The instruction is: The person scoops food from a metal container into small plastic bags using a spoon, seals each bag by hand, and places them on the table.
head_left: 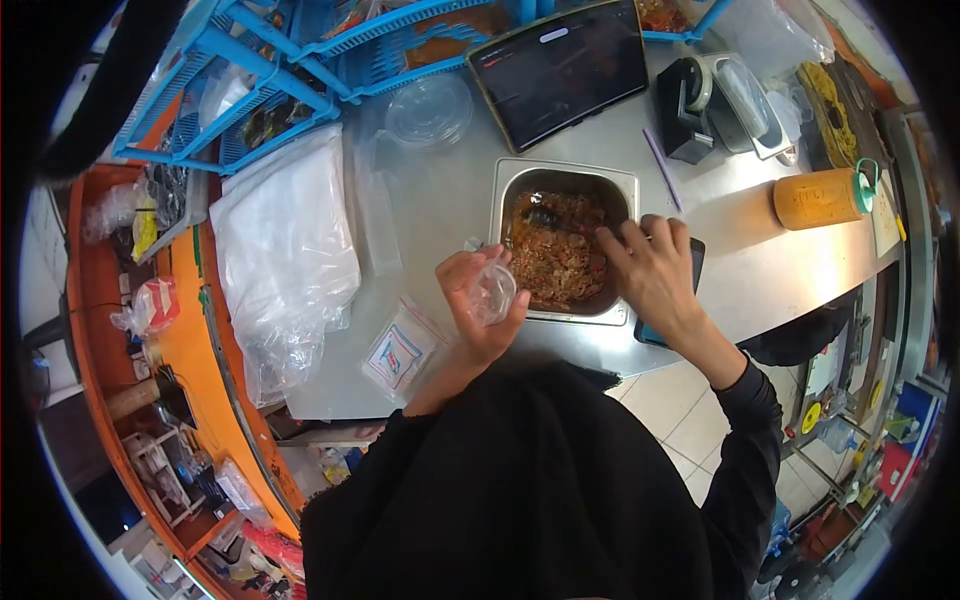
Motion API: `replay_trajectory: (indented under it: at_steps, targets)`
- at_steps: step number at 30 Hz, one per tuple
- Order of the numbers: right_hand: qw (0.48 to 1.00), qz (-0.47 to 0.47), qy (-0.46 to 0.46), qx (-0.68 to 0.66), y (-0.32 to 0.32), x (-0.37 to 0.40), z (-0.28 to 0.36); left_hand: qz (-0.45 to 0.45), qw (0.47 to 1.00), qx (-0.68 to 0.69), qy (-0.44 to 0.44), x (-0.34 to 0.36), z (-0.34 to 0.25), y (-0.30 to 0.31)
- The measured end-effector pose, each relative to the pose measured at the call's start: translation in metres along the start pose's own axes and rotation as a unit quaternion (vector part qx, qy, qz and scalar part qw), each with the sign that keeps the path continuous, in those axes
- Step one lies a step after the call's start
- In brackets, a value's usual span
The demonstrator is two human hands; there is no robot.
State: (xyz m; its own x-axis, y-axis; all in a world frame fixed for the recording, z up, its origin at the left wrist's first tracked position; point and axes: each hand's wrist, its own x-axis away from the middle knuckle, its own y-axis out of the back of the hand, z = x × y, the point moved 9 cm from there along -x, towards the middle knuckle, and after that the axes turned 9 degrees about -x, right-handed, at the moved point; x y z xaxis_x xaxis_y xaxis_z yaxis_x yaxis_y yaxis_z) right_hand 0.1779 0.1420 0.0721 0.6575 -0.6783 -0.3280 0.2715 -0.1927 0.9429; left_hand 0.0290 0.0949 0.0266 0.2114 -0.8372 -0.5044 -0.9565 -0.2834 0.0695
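Observation:
My left hand (480,300) is wrapped round a small clear plastic cup (492,293), held beside the near left corner of a square steel pan (628,185). Oily reddish-brown food with chopped bits and seeds (560,255) lies in the pan. A dark shiny spot shows in the food toward the far left. Over the pan's right rim is my right hand (655,265), its fingers bent and drawn together. Whatever they grip, if anything, is hidden by the fingers. Partly under that hand, a dark flat object with a teal edge (652,332) lies on the table.
Behind the pan a tablet (560,70) leans before blue baskets (390,30). A clear lid (428,112), stacked plastic bags (285,230) and a small printed bag (403,350) lie left on the steel table (450,190). Rightward are a purple stick (662,170), black holder (685,110) and orange bottle (815,200).

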Motion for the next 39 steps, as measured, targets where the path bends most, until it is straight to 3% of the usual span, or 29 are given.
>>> replay_trajectory:
  at_steps: [8,11,13,20,22,27,32,36,38,39]
  targets:
    - [0.986,0.063,0.009,-0.156,0.002,0.001,0.007,-0.019,1.0,-0.01,-0.002,0.001,0.008,-0.004]
    - [0.965,0.073,-0.05,-0.248,0.003,0.001,-0.01,-0.037,0.999,0.01,0.023,0.001,0.011,-0.001]
    - [0.94,0.082,-0.149,-0.297,-0.009,0.011,-0.034,-0.055,0.997,0.038,0.027,0.001,0.011,0.002]
    - [0.939,0.036,-0.224,-0.257,0.003,0.032,-0.055,-0.092,0.993,0.051,0.044,-0.002,0.001,0.022]
    - [0.942,0.023,-0.22,-0.251,0.012,0.034,-0.054,-0.103,0.985,0.085,0.112,-0.001,0.009,0.027]
    - [0.945,0.002,-0.209,-0.251,0.024,0.042,-0.044,-0.085,0.977,0.075,0.179,0.008,0.018,0.039]
    - [0.984,-0.036,-0.097,-0.146,0.04,0.043,-0.003,-0.063,0.965,0.109,0.232,0.018,0.027,0.042]
    - [0.988,-0.057,-0.051,-0.134,0.044,0.047,0.02,-0.049,0.947,0.149,0.279,0.025,0.031,0.039]
    - [0.987,-0.052,-0.059,-0.139,0.038,0.048,0.019,-0.048,0.943,0.164,0.285,0.026,0.031,0.039]
    - [0.978,-0.031,-0.109,-0.173,0.029,0.049,0.009,-0.042,0.942,0.164,0.29,0.027,0.032,0.038]
